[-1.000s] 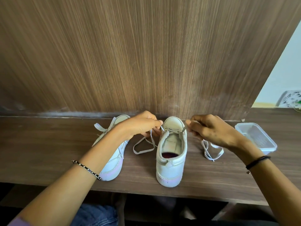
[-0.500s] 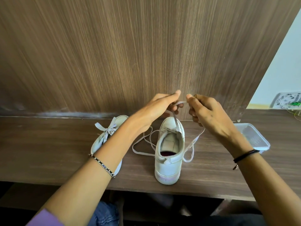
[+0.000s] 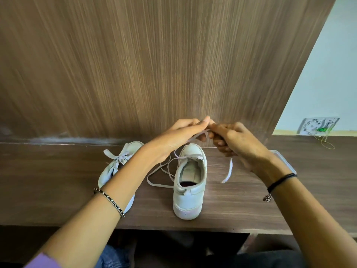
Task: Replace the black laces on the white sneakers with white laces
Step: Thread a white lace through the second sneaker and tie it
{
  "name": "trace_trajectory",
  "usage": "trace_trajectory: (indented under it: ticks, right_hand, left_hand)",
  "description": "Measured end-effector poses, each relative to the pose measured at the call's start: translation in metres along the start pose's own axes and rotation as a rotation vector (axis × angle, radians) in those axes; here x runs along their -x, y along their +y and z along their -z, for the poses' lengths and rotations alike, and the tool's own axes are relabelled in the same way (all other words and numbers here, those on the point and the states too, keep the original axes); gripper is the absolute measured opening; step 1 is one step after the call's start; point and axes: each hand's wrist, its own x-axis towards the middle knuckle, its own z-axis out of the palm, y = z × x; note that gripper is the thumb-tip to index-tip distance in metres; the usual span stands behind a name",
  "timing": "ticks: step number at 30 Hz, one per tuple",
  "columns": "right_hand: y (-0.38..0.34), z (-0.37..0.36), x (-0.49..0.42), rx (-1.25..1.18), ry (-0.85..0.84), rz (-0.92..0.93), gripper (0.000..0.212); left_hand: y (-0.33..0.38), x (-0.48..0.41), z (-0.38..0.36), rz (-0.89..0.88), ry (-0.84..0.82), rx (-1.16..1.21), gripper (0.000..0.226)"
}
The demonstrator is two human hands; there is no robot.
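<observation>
1. White laces are already on both sneakers as far as I can see, and no black lace is in view anywhere on the wooden desk (image 3: 58, 180).
2. The left sneaker (image 3: 109, 174) lies partly behind the person's forearm. Its lace is tied off in a bow (image 3: 117, 157), so that shoe looks finished.
3. The right sneaker (image 3: 190, 190) stands heel towards the person in the middle of the desk. Its white lace (image 3: 154, 183) crosses the top eyelets, one slack loop trails on the desk to its left, and the other end hangs down on its right.
4. Both hands are raised above the toe of this shoe, fingertips meeting. The left hand (image 3: 179, 138) pinches the lace between thumb and fairly straight fingers. The right hand (image 3: 235, 142) has its fingers curled in around the same lace.
5. My guess is that the threading is done and the knot is being started. What remains is to form the bow and pull it snug.
6. A clear plastic container (image 3: 286, 163) sits just behind the right wrist. I cannot tell what, if anything, is in it.
</observation>
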Motion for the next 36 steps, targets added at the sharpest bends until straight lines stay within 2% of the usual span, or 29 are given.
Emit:
trace_trajectory:
  ticks: [4,6,10,13,17,21,24,29,32,34,36]
  right_hand:
    - [-0.005,-0.001,0.002,0.048,0.019,-0.051,0.040]
    - [-0.006,0.003,0.002,0.022,0.077,-0.083,0.042]
    - [0.002,0.016,0.001,-0.026,0.171,-0.165,0.042]
    - [0.010,0.020,-0.002,-0.032,0.260,-0.170,0.035]
    - [0.016,0.018,-0.008,-0.031,0.438,-0.060,0.031]
    - [0.015,0.021,-0.017,-0.290,0.505,0.003,0.013]
    - [0.018,0.016,-0.020,-0.324,0.462,-0.005,0.018]
    - [0.014,-0.007,-0.021,-0.379,0.235,-0.089,0.020]
    - [0.008,-0.015,-0.021,-0.379,0.163,-0.068,0.024]
    - [0.010,-0.017,-0.019,-0.238,0.122,0.003,0.024]
    - [0.019,-0.017,-0.018,0.102,0.133,0.107,0.022]
  left_hand:
    - [-0.003,0.001,-0.003,-0.168,0.032,-0.061,0.033]
    - [-0.006,-0.005,0.001,-0.147,0.135,-0.012,0.033]
    - [-0.014,-0.013,0.012,0.049,0.378,0.071,0.028]
    - [-0.020,-0.011,0.015,0.148,0.368,-0.008,0.023]
    - [-0.026,-0.012,0.016,0.210,0.417,-0.074,0.029]
    - [-0.037,-0.011,0.029,0.257,0.476,-0.355,0.034]
    - [-0.039,-0.006,0.030,0.243,0.436,-0.471,0.032]
    - [-0.021,0.003,0.009,-0.032,0.404,-0.619,0.021]
    - [-0.011,0.009,0.008,-0.018,0.321,-0.705,0.020]
    - [-0.013,0.012,0.011,0.050,0.252,-0.816,0.030]
    - [-0.019,0.019,0.011,0.140,0.169,-0.826,0.042]
